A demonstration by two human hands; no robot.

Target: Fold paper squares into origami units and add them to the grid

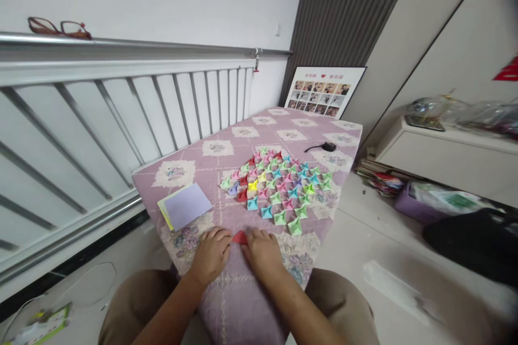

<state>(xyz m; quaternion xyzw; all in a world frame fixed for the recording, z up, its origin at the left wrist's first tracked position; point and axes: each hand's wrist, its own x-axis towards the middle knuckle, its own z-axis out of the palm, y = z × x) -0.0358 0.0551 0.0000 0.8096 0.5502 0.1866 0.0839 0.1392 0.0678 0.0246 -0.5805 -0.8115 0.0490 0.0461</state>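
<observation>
A small piece of folded red paper (240, 237) lies at the near part of the table, its top coming to a point. My left hand (212, 250) is at its left corner, fingers bent and close together. On the other side, my right hand (262, 252) has its fingers over the right part of the paper, hiding that edge. Both hands rest low on the cloth and hold the paper between them. Just beyond are rows of small folded paper pieces (275, 198) in green, pink, blue, red and yellow. Left of them lies a stack of lilac and yellow paper sheets (188, 206).
A purple floral cloth covers the table (259, 310). A black object with a strap (328, 146) lies at its far right. The white radiator (133, 113) runs along the left side, with glasses (60, 28) on the rail above. A photo board (326, 91) leans behind the table.
</observation>
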